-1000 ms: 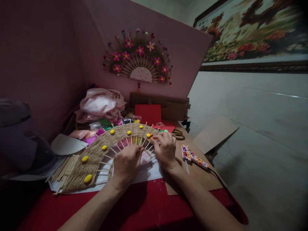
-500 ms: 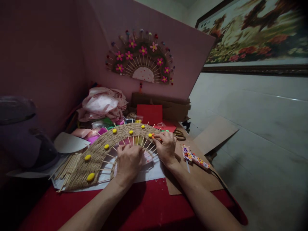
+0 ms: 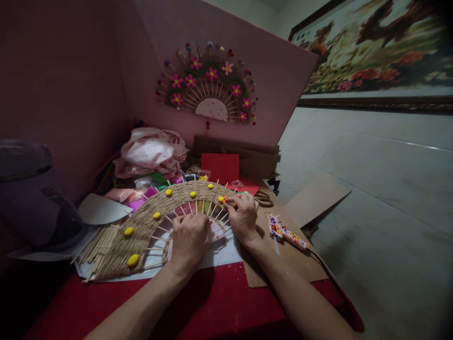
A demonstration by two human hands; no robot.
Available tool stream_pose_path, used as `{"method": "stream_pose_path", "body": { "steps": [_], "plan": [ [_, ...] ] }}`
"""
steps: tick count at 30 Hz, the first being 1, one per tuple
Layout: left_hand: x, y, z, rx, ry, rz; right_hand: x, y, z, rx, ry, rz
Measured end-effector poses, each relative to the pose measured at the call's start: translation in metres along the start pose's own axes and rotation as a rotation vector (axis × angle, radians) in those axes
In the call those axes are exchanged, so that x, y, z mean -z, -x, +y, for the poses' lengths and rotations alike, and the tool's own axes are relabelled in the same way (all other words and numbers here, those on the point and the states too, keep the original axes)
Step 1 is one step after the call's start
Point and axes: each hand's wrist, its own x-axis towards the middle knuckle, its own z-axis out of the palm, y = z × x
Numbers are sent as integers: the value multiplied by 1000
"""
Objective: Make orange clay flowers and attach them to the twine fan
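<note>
A half-round fan (image 3: 180, 200) of brown twine woven over thin wooden sticks lies on the table, dotted with several yellow button-like discs (image 3: 133, 260). My left hand (image 3: 189, 238) is closed at the fan's inner edge, fingers curled over the sticks; its fingertips are hidden. At the right part of the twine band, my right hand (image 3: 243, 215) pinches a small orange piece (image 3: 224, 200) right beside a yellow disc. White and pink dotted material (image 3: 215, 232) shows beneath the sticks between my hands.
A flower-patterned glue gun (image 3: 288, 233) lies on cardboard (image 3: 300, 267) at right, near scissors (image 3: 264, 198). Loose sticks (image 3: 101, 243) are at left. Behind are crumpled pink cloth (image 3: 150, 151) and red paper (image 3: 220, 165). A finished-looking flowered fan (image 3: 212, 87) hangs on the pink board.
Almost nothing differs. My right hand has shifted very slightly at the orange piece; my left hand and the fan stay in place.
</note>
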Motion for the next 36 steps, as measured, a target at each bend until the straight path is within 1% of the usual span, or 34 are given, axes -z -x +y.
{"method": "stream_pose_path", "body": {
  "steps": [4,7,11,16,20,26,36],
  "plan": [
    [0,0,-1,-20,-23,-5,2,0,-1,2,-4,-10],
    [1,0,0,-10,-42,-17,7,2,0,8,-14,11],
    [3,-1,1,2,-44,-29,11,4,2,28,32,15],
    [2,0,1,-1,-55,-10,12,5,-1,73,85,-6],
    [0,0,0,-9,-60,11,13,8,-4,105,137,4],
    [0,0,0,-3,-44,10,11,10,-4,165,191,-2],
    [0,0,1,2,-57,16,8,8,-2,120,197,-14]
  ]
}}
